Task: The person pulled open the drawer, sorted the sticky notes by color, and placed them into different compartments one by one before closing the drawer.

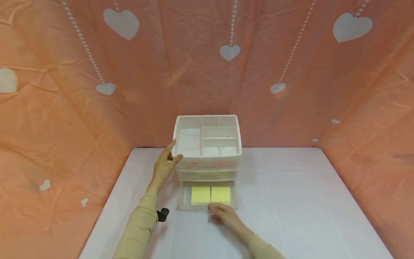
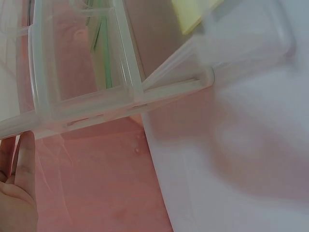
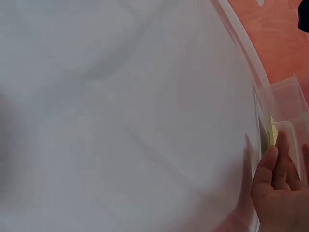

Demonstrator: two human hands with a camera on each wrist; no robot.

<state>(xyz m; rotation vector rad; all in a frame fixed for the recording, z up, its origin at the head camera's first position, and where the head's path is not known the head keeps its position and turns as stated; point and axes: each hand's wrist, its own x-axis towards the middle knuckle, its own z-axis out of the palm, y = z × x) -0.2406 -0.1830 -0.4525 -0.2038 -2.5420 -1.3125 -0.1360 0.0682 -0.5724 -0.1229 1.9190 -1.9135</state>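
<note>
A white desktop drawer organizer (image 1: 207, 157) with a divided top tray stands at the back middle of the table. Its clear bottom drawer (image 1: 185, 201) is pulled out toward me, and two yellow sticky-note pads (image 1: 200, 194) lie side by side in it. My left hand (image 1: 162, 167) holds the organizer's front left top corner, thumb on the front rim and fingers along the side. At the middle of the drawer's front edge are the fingertips of my right hand (image 1: 226, 217), loosely bent, with the thumb lower and apart. In the right wrist view, that hand (image 3: 280, 188) overlaps the drawer front.
The upper drawers (image 1: 207, 175) are closed, and green and yellow items show through their side in the left wrist view. A black device (image 1: 163, 214) sits at my left wrist. Orange cloth (image 1: 207, 90) with white hearts walls in the white-covered table (image 1: 291, 201).
</note>
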